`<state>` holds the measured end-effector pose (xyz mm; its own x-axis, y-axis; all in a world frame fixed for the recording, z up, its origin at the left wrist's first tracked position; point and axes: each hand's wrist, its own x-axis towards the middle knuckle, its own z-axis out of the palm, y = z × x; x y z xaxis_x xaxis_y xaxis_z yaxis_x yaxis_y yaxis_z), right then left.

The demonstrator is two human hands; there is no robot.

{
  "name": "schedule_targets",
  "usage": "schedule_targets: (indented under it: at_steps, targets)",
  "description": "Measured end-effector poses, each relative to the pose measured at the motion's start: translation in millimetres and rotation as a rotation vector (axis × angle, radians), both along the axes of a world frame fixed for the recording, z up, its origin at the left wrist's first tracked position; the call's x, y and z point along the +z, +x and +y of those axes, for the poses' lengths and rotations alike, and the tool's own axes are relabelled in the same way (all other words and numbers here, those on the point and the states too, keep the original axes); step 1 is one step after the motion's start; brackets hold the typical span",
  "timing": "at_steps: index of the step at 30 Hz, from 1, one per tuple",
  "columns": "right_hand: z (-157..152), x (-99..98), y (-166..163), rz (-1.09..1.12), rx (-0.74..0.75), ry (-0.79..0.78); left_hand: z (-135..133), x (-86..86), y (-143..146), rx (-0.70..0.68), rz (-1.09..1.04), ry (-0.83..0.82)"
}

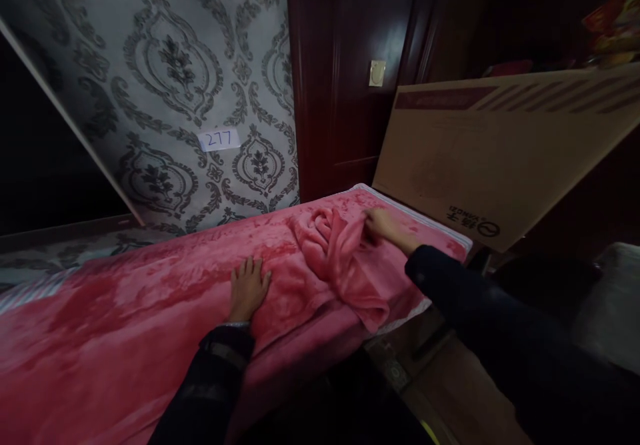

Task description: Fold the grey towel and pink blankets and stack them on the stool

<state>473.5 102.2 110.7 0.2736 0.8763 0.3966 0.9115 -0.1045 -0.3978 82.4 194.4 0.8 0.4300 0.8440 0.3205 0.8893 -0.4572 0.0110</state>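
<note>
A pink plush blanket (pixel 165 298) covers a long, narrow surface against the wall. My left hand (pixel 249 288) lies flat on it near the middle, fingers spread. Toward the right end the blanket is bunched into a swirl of folds (pixel 325 238). At the right side of those folds my right hand (pixel 383 224) is closed on a gathered part of the blanket; the fingertips are partly hidden by the cloth. Beyond this hand the blanket lies flat as far as a pale striped edge.
A large cardboard box (pixel 480 145) leans at the right, close to the blanket's end. Behind stand patterned wallpaper with a paper label (pixel 219 140) reading 277 and a dark red wooden panel (pixel 340 85). A dark screen-like panel (pixel 45 145) is at the left.
</note>
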Motion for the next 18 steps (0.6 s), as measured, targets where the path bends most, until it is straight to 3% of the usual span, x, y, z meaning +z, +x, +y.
schedule_targets:
  at_steps: [3,6,8,9,12,16,18]
  targets:
    - [7.9,87.1,25.4,-0.031,-0.295,0.301,-0.5,0.5,-0.1,-0.004,0.004,-0.013]
    - [13.1,183.0,44.2,-0.115,-0.397,0.487,0.7,0.0,0.0,0.003,-0.013,-0.016]
    - [17.1,226.5,47.4,-0.163,-0.413,0.529,2.1,-1.1,-0.3,0.007,-0.024,-0.009]
    - [19.8,239.0,46.0,-0.175,-0.399,0.52,2.8,-1.8,-0.6,0.004,-0.03,-0.003]
    - [31.1,243.5,29.7,-0.168,-0.326,0.419,4.3,-4.6,-2.1,-0.007,-0.044,0.008]
    - [49.1,218.1,-22.1,-0.132,-0.218,0.352,4.7,-7.2,-1.7,-0.004,-0.076,-0.012]
    - [56.5,209.1,-59.5,-0.098,-0.049,0.404,5.2,-5.2,-0.2,-0.005,-0.136,-0.04]
